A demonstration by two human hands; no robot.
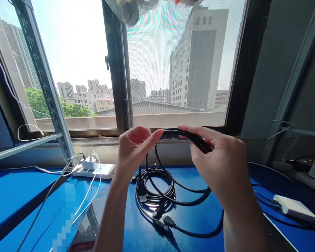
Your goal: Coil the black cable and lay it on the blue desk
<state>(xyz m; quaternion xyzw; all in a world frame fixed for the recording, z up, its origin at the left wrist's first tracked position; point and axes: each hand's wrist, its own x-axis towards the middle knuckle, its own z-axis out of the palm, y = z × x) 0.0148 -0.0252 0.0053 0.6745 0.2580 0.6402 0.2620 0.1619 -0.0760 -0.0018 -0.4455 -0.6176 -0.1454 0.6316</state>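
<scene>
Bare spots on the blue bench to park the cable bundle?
Free: blue bench top at far left, left of the white power strip and its white leads. Also a strip between the black cable coil and the white box. Crowded: centre under both hands, and the far right cable tangle.

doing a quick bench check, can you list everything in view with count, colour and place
black cable: one bundle, black, coiled on the blue table in the middle, one loop lifted between both hands
blue table: one, blue, across the bottom
power strip: one, white, on the table left of centre, under the window
charger: one, white, plugged into the power strip
white cables: several, white, trailing from the power strip toward the near left
white box: one, white, on the table at far right
window: one, dark frame, behind the table, buildings outside
left hand: one, pinching the lifted cable loop
right hand: one, gripping the same loop
</scene>
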